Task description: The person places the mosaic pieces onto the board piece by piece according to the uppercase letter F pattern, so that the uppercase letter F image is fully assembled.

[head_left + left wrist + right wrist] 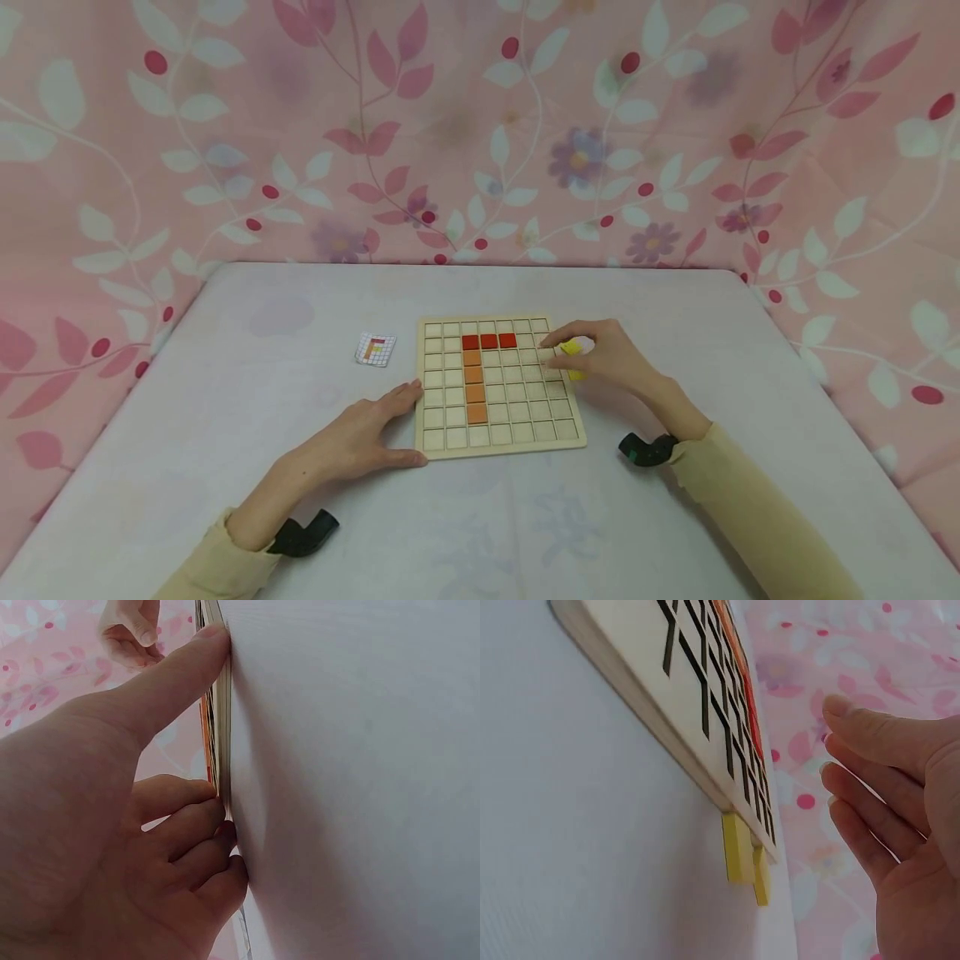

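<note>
A wooden grid board (pixel 517 430) lies flat, with three red tiles (pixel 489 342) in a row and several orange tiles (pixel 475 393) in a column below the leftmost red one. My left hand (pixel 352 439) touches the board's left side, its thumb at the near left corner and its fingers farther up the edge. Above the right edge hovers my right hand (pixel 611 358), thumb and fingers apart with nothing visible between them. Two yellow tiles (pixel 738 847) lie beside that edge, partly hidden by the right hand in the head view.
Left of the board lies a small paper card (pixel 375 350) printed with a coloured grid pattern. A pale cloth covers the table (pixel 315 300). Behind it hangs a pink floral curtain (pixel 465 125). Black wrist devices (pixel 303 533) sit under both wrists.
</note>
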The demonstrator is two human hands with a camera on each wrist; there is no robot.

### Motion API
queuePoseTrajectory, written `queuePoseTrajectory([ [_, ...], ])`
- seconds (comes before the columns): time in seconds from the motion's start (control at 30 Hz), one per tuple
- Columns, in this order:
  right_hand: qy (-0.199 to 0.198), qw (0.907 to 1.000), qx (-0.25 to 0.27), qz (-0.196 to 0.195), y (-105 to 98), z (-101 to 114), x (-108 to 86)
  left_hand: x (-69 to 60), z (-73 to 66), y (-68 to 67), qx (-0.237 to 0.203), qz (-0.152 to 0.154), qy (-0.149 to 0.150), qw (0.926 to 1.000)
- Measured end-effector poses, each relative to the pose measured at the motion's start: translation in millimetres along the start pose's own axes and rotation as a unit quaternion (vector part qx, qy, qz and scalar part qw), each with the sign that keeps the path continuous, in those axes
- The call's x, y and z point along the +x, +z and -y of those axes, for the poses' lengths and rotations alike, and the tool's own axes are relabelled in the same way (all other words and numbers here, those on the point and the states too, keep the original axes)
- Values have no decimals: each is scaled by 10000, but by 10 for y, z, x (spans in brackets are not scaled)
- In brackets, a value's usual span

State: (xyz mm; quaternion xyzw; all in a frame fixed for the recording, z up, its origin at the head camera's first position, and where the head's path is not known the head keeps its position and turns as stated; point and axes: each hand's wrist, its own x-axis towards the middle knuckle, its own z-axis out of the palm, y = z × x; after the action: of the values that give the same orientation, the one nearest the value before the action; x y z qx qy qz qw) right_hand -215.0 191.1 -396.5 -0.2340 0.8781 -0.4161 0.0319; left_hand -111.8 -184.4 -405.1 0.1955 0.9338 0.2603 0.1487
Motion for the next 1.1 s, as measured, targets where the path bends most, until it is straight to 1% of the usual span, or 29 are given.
queuePoseTrajectory([
  [0.1,276,9995,-53,-161,-130,-99,-33,-1,-3,-6,-2,16,-7,10000],
  [0.2,391,9986,15,-344,-218,-187,-54,-4,-2,-13,7,23,-12,10000],
  [0.27,377,9983,125,-437,-252,-252,-51,-6,2,-16,24,30,-2,10000],
  [0.33,370,9980,150,-488,-267,-306,-43,-8,7,-18,24,32,9,10000],
  [0.4,450,9978,94,-478,-266,-354,-43,-8,16,-16,11,43,26,10000],
  [0.57,657,9968,-248,-378,-234,-411,-49,-5,34,-10,-31,54,132,9999],
  [0.7,559,9971,-452,-267,-203,-440,-41,-5,42,-8,-45,74,189,9998],
  [0.83,228,9974,-657,-188,-176,-474,-28,-9,49,-5,-50,103,171,9998],
  [0.9,138,9971,-721,-209,-167,-484,-27,-9,50,-4,-56,126,147,9998],
  [0.97,99,9970,-726,-259,-162,-489,-30,-10,46,-7,-84,151,103,9998],
  [1.1,101,9969,-705,-335,-161,-488,-40,-14,34,-16,-125,165,107,9997],
])
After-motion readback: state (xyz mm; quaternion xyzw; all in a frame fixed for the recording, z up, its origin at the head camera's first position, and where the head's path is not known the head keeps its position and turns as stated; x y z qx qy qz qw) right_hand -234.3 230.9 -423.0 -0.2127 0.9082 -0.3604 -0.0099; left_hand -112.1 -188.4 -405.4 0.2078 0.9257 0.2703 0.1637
